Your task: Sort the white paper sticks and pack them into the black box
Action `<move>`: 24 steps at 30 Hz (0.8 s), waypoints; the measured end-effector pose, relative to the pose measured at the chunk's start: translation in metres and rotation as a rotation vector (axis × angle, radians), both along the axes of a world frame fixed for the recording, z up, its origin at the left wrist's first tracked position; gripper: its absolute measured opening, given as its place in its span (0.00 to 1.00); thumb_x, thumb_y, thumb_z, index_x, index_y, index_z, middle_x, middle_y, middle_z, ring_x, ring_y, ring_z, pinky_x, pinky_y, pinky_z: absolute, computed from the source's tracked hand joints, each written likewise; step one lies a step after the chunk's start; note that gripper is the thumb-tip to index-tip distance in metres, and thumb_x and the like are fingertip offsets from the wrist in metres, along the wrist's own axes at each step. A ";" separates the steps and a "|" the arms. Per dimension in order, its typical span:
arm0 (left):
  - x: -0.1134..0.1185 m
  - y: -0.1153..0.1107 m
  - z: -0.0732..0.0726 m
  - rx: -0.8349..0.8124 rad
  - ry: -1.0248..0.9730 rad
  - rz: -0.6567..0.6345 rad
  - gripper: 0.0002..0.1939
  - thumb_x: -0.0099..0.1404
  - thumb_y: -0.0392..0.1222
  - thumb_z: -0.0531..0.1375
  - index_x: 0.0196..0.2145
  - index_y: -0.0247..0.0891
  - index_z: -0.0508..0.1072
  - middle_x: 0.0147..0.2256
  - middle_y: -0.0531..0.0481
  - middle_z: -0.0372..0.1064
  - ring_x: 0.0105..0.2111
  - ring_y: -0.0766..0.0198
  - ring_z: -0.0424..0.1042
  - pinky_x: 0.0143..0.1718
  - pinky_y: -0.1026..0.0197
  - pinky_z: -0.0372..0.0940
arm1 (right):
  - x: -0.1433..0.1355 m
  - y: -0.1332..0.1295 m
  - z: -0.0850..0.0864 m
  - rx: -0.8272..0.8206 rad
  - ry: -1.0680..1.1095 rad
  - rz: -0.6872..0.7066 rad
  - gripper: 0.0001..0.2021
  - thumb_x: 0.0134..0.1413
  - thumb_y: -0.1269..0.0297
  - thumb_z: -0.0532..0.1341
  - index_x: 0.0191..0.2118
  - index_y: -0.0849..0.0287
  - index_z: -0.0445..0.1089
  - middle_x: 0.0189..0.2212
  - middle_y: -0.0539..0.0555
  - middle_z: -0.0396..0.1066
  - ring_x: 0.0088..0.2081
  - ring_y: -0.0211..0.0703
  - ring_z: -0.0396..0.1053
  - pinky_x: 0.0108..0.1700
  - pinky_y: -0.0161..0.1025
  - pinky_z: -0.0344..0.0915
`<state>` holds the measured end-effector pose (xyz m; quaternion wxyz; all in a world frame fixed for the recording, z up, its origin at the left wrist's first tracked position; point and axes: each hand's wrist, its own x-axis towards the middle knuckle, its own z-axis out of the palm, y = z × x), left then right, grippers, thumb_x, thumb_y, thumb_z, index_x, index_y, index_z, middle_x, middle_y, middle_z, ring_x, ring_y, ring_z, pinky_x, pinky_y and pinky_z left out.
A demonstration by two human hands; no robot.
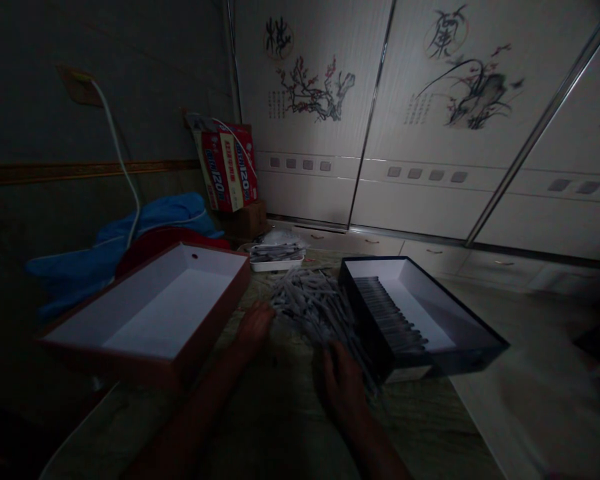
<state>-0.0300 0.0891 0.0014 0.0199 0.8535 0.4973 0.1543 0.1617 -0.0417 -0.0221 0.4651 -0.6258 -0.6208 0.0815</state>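
A loose pile of thin, pale wrapped sticks lies on the dark table between two open boxes. At the pile's left edge is my left hand, its fingers dim and bent towards the sticks; whether it holds any is unclear. My right hand is at the pile's near right side, thumb and fingers apart, close to the sticks. To the right, the dark blue box holds a row of similar sticks along its left side. The red-brown box on the left shows a bare white inside.
Behind the pile stands a white tray with more wrapped items. A blue cloth and a red object lie behind the left box. Further back are a red carton and white sliding doors.
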 end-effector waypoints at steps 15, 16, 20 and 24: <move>0.013 -0.054 0.016 -0.571 -1.525 0.146 0.25 0.53 0.45 0.59 0.49 0.38 0.63 0.28 0.52 0.70 0.27 0.66 0.68 0.30 0.64 0.62 | -0.008 -0.011 0.013 -0.084 -0.124 0.117 0.13 0.59 0.64 0.45 0.39 0.59 0.66 0.25 0.54 0.72 0.25 0.41 0.70 0.27 0.33 0.60; 0.016 -0.062 0.015 -0.632 -1.598 0.133 0.23 0.52 0.45 0.60 0.46 0.37 0.66 0.31 0.50 0.70 0.29 0.66 0.68 0.31 0.65 0.62 | -0.010 -0.012 0.015 -0.107 -0.122 0.167 0.13 0.59 0.64 0.45 0.39 0.59 0.66 0.24 0.53 0.72 0.25 0.40 0.70 0.26 0.32 0.58; 0.026 -0.079 0.008 -0.672 -1.774 0.178 0.15 0.50 0.43 0.63 0.36 0.36 0.72 0.30 0.50 0.70 0.29 0.67 0.68 0.32 0.66 0.63 | -0.015 -0.015 0.019 -0.145 -0.110 0.283 0.13 0.60 0.64 0.46 0.36 0.57 0.66 0.24 0.51 0.71 0.25 0.38 0.70 0.27 0.30 0.57; 0.031 -0.079 0.007 -0.651 -1.825 0.182 0.11 0.47 0.42 0.65 0.28 0.35 0.72 0.25 0.53 0.68 0.25 0.69 0.66 0.29 0.68 0.62 | -0.015 -0.015 0.018 -0.152 -0.133 0.258 0.12 0.59 0.64 0.47 0.34 0.58 0.67 0.23 0.51 0.71 0.25 0.38 0.69 0.27 0.30 0.55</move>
